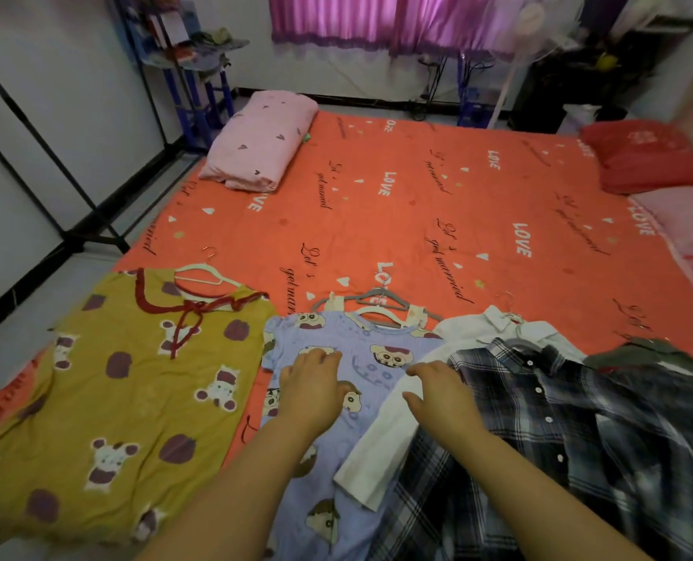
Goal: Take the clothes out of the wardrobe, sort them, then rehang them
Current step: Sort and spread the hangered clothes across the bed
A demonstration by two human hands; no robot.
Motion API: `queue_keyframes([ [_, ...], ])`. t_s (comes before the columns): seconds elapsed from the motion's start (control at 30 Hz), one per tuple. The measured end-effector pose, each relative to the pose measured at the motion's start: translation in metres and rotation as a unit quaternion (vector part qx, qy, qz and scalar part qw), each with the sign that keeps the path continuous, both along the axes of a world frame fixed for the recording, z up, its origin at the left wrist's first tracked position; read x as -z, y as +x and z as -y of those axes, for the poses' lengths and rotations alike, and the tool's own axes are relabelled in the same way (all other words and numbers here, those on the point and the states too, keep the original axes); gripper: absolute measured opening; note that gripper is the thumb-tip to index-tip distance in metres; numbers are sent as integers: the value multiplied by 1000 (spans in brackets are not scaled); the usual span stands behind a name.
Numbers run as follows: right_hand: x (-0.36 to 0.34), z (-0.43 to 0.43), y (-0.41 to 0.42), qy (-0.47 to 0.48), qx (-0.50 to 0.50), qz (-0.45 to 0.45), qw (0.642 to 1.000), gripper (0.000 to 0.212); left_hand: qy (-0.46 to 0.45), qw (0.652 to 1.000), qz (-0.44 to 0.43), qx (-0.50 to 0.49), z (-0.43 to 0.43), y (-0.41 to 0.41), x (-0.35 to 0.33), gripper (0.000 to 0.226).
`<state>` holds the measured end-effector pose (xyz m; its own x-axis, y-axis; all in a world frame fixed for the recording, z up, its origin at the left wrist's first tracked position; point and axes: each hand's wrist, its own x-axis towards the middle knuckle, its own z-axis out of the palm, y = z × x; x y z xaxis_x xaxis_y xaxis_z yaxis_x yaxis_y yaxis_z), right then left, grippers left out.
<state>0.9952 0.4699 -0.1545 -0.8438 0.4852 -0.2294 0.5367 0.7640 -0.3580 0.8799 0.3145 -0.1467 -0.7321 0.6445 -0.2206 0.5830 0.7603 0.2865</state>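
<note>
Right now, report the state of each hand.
Left hand: open, flat on the lilac cartoon-print top.
Right hand: open, resting on the sleeve of the white collared shirt.

Three tops lie in a row on the bed [417,196], near its front edge. The big top [114,398] is at 8 o'clock, the small top [369,350] at 6. The button shirt [579,419] at 4 lies on a second shirt [381,451]. The left hand [312,390] rests on the small top. One pillow [263,139] sits at 11 o'clock, another pillow [640,155] at 2.
</note>
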Motion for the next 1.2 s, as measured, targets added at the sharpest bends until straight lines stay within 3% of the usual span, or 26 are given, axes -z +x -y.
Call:
queue_keyframes([
  [0.3,41,-34,-78,-23,1,25,999,39,-58,998,-2,24,-26,-72,21,53],
  [0.57,117,-104,-151,-25,19,75,997,36,-107,993,22,37,-87,-145,95,56],
  [0.97,279,-181,-258,69,52,79,993,26,-64,995,13,71,-160,-233,266,64],
  [1.1,305,-187,-266,100,65,84,989,24,-48,996,14,71,-168,-244,294,67],
  [1.2,302,-202,-274,101,70,38,992,26,-24,998,-4,66,-178,-251,296,69],
])
